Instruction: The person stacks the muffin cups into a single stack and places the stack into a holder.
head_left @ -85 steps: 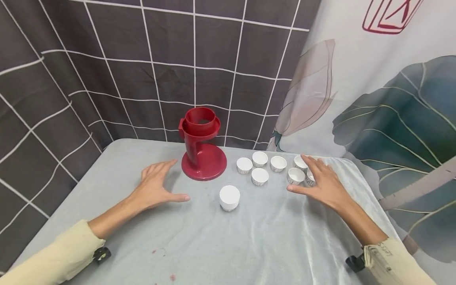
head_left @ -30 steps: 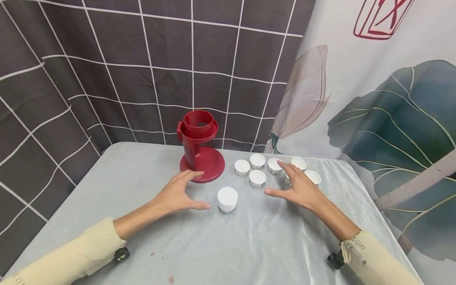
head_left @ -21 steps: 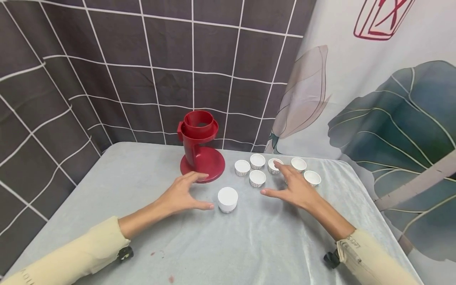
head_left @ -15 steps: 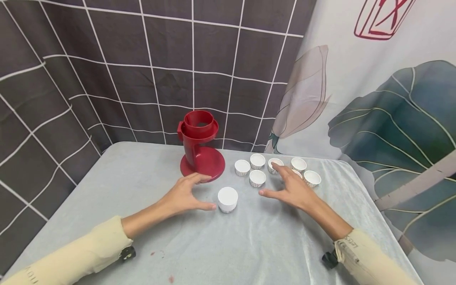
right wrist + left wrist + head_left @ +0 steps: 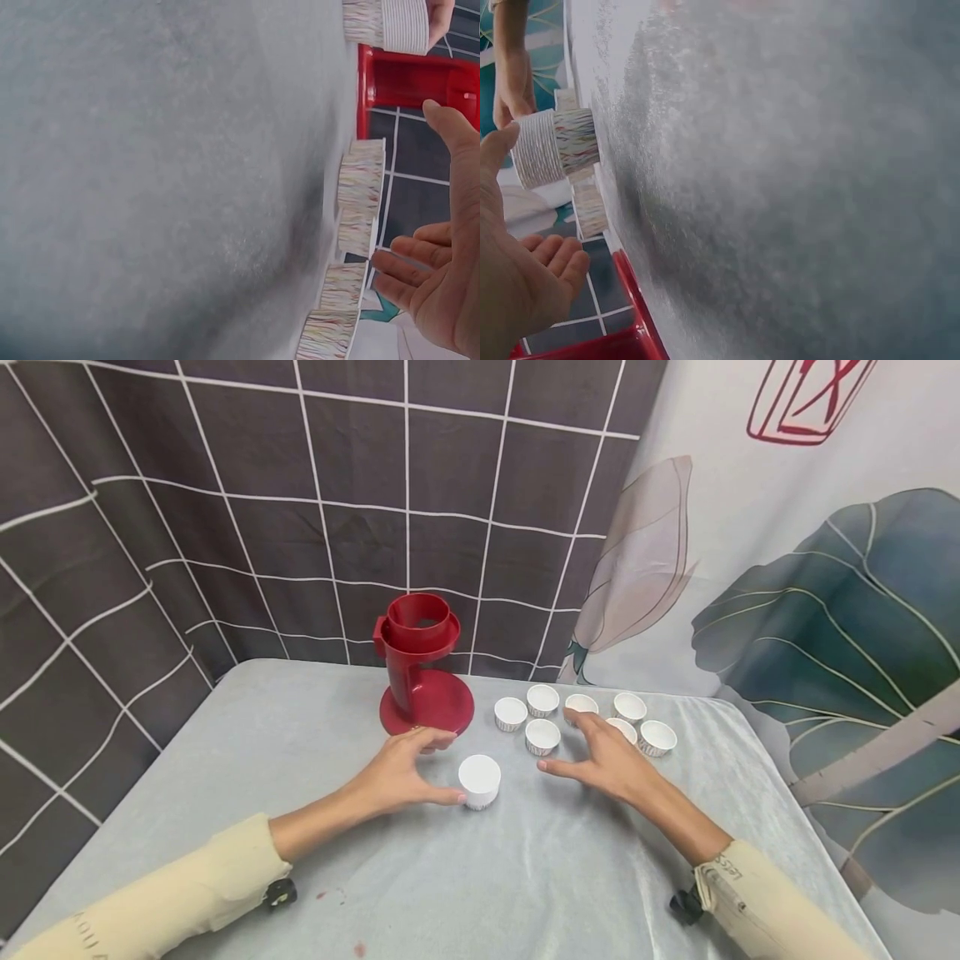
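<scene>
A stack of white paper baking cups [image 5: 479, 781] stands upright on the table in the middle of the head view. In the left wrist view the stack [image 5: 555, 148] shows ridged upper edges over a coloured line pattern. My left hand [image 5: 397, 774] is beside it with thumb and fingers spread, the thumb tip right at the stack's side. My right hand [image 5: 611, 762], thumb apart from the fingers, hovers in front of several single baking cups [image 5: 542, 737] and holds nothing. Its fingers overlap a back cup [image 5: 581, 703] and partly hide another cup [image 5: 622, 728].
Behind the left hand stands a red plastic stand [image 5: 416, 652] with a round base and an open ring-shaped top. A grey-white cloth covers the table [image 5: 480, 877]. A dark checked curtain [image 5: 360, 460] and a leaf-patterned curtain [image 5: 825, 610] hang behind it.
Both hands have moved inward from the sides. The left thumb has come up to the stack; the right hand has shifted left, uncovering cups on the right. The stack and cups stay in place.
</scene>
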Motion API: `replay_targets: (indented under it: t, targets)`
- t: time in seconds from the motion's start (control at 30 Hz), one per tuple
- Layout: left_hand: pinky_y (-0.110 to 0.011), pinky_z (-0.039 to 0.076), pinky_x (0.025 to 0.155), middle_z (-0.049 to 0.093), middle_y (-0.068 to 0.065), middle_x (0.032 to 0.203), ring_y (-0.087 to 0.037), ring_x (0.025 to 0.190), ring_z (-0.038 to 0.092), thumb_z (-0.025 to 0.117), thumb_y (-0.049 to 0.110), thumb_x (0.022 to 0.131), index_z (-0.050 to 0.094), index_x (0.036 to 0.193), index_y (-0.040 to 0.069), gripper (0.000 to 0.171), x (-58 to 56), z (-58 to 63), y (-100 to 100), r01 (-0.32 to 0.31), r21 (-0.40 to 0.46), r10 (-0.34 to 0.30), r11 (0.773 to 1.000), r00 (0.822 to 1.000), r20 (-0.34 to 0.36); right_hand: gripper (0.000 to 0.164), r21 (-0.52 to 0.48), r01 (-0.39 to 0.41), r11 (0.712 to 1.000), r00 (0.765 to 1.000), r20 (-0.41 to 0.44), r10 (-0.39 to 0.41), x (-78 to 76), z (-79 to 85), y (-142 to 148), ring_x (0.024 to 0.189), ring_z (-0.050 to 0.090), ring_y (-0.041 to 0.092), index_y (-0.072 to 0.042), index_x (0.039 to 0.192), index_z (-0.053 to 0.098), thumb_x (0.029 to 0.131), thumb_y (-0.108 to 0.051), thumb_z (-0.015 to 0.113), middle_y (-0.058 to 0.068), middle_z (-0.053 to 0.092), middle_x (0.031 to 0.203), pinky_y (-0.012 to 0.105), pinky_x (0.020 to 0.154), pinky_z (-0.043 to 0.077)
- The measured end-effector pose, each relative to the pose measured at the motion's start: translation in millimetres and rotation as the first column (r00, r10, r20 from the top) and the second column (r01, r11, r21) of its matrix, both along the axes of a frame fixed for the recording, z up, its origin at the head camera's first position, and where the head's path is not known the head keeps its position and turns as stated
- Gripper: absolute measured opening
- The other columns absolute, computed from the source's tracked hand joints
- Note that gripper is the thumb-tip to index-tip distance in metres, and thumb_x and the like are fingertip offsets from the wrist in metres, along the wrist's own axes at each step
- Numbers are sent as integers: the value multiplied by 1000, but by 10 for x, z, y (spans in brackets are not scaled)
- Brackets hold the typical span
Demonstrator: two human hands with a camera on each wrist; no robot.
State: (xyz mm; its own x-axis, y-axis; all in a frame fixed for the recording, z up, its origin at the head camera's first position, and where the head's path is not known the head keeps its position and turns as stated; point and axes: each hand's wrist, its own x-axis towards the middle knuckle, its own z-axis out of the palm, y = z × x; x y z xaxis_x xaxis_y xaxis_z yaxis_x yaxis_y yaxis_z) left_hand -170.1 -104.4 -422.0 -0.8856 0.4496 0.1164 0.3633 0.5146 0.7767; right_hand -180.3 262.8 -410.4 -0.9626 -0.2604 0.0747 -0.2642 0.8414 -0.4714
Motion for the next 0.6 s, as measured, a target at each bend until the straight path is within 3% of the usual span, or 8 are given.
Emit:
replay_targets:
  t: [0.23, 0.6]
  targets:
    - [-53, 61, 116, 74, -17, 147, -35, 133, 74, 103, 36, 80, 67, 151, 3, 87, -14, -20, 78, 31, 65, -32, 997, 999, 20, 111, -17, 3, 1000, 1000, 17, -3, -31, -17, -44, 159, 50, 51, 1, 169, 45, 92, -71, 83, 27, 52, 172, 69, 129, 43]
    - [-47, 64, 112, 74, -15, 147, -30, 131, 75, 104, 32, 81, 68, 151, 3, 84, -2, -40, 215, 73, 124, -82, 990, 994, 71, 93, -47, -7, 999, 1000, -11, 6, -108, -83, -99, 138, 70, 47, 5, 158, 56, 93, -54, 88, 30, 70, 149, 65, 117, 55]
